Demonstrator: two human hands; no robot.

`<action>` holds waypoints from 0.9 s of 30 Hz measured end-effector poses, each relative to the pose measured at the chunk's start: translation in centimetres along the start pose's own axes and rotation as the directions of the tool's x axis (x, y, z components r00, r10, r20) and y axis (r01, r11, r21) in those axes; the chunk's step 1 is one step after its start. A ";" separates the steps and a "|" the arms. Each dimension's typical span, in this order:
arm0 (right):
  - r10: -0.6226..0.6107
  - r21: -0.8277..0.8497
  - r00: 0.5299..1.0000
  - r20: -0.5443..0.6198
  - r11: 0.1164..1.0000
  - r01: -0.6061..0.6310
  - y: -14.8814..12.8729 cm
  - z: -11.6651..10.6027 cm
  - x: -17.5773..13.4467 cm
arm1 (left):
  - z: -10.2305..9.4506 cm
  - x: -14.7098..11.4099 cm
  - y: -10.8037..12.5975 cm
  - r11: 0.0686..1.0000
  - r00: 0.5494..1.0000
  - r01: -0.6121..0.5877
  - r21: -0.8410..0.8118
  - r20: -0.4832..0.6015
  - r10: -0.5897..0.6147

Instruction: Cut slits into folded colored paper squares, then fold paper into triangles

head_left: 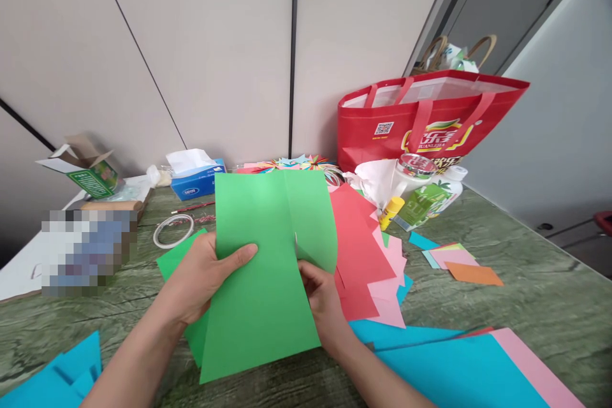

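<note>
A sheet of green paper (258,306) is held up in front of me, creased down its length and slit from the lower edge to about mid-height. My left hand (205,274) grips its left side, thumb on the front and fingers behind. My right hand (320,296) is closed at the slit, on scissors (296,242) of which only a sliver of blade shows; the handles are hidden. To the right of the slit, the cut part curls away over my right hand. Another green piece (182,255) lies beneath, on the table.
Red paper (361,248) with jagged edges lies over pink pieces to the right. Blue sheets (454,370) fill the front right. Behind stand a red bag (368,140), a yellow glue stick (392,211) and a tissue pack (198,182). A white tape roll (157,236) lies left.
</note>
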State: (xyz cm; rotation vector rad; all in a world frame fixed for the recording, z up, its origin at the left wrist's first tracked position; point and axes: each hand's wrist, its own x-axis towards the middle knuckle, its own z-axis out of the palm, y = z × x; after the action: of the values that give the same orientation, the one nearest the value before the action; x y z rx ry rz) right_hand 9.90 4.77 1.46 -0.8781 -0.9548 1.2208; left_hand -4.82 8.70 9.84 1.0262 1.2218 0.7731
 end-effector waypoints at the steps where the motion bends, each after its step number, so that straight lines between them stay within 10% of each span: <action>1: 0.003 0.004 1.000 -0.001 1.000 -0.003 0.0 0.0 0.0 | 0.0 0.0 0.0 1.000 1.000 -0.002 0.000 0.003 0.002; 27: -0.101 -0.023 0.994 0.032 0.995 0.101 0.5 -0.5 -0.1 | 0.2 -0.3 -0.3 0.993 0.994 0.010 -0.115 0.113 0.003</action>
State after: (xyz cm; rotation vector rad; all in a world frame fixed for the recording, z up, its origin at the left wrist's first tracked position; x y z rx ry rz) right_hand 10.16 4.69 0.85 -0.8226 -1.0290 1.1409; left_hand -4.73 8.28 9.69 0.9601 1.0700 0.7637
